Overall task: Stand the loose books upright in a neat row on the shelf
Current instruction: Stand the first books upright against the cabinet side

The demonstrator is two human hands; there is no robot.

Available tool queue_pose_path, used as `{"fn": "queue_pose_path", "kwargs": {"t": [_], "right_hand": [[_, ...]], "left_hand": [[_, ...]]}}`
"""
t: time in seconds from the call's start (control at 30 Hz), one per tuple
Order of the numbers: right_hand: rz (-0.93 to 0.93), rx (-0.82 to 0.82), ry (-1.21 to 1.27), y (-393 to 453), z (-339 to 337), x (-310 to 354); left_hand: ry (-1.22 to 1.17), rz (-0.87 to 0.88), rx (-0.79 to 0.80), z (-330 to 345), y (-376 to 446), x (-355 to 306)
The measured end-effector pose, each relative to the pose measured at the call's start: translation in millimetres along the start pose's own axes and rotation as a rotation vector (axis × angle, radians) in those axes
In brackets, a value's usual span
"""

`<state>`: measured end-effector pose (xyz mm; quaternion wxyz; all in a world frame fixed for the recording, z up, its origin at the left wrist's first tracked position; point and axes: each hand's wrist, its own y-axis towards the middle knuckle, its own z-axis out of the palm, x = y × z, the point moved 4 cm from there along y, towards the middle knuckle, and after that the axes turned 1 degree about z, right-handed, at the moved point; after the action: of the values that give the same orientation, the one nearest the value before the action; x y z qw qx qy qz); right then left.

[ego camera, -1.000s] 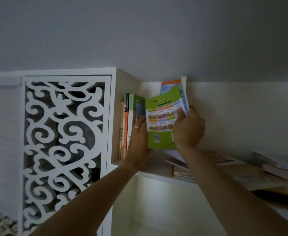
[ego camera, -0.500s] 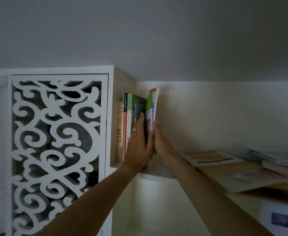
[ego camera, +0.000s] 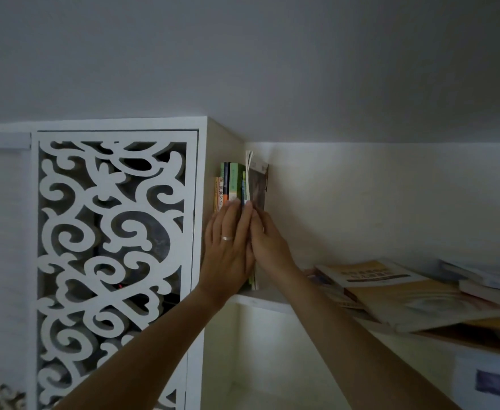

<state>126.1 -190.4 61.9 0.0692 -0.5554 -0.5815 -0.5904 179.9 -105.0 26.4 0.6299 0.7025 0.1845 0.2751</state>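
Observation:
A short row of upright books stands at the left end of the white shelf, against the cabinet's side wall. The last book in the row is thin, with white pages showing at its top and a dark cover facing right. My left hand lies flat with straight fingers against the spines of the row. My right hand presses flat with straight fingers on the right face of the thin book. Loose books lie flat in a heap further right on the shelf.
A white panel with a cut-out scroll pattern fills the cabinet front at the left. The grey ceiling hangs close above the shelf. Below the shelf is an open white compartment. A white box with a dark label sits at the lower right.
The thin green book, held open-faced a second ago, has been turned edge-on and pushed into the row. Both hands went from gripping it to pressing flat against the books.

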Motion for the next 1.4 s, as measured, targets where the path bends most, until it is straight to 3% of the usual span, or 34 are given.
{"fn": "queue_pose_path", "kwargs": {"t": [0.17, 0.33, 0.5, 0.57, 0.67, 0.77, 0.87, 0.97, 1.07, 1.13, 1.3, 1.4], "right_hand": [[0.008, -0.127, -0.055, -9, 21, -14], [-0.025, -0.042, 0.000, -20, 19, -12], [-0.004, 0.089, -0.209, -20, 10, -20], [0.034, 0.138, -0.342, -22, 6, -17], [0.081, 0.114, -0.627, -22, -10, -10], [0.124, 0.133, -0.755, -19, -47, -5], [0.197, 0.245, -0.961, -22, -101, 12], [0.454, 0.460, -1.288, -40, -149, 17], [0.662, 0.637, -1.291, -66, -172, 14], [0.573, 0.590, -1.262, -71, -175, 17], [0.228, 0.156, -1.144, -64, -171, 34], [0.127, -0.031, -1.069, -57, -164, 43]], "left_hand": [[0.022, 0.043, 0.070, 1, -14, 7], [0.159, 0.007, 0.141, 10, -20, 8], [0.131, 0.000, 0.082, 6, -16, 7], [0.135, 0.086, 0.078, 1, -14, 2], [0.323, 0.316, 0.269, 5, -11, -9], [0.381, 0.341, 0.430, 9, -6, -11], [0.409, 0.282, 0.499, 8, -1, -15], [0.402, 0.225, 0.457, 3, 5, -24], [0.366, 0.140, 0.415, 0, 9, -29], [0.300, 0.081, 0.373, 0, 10, -31], [0.120, 0.000, 0.275, -1, 10, -32], [0.089, 0.019, 0.270, -1, 7, -29]]}}
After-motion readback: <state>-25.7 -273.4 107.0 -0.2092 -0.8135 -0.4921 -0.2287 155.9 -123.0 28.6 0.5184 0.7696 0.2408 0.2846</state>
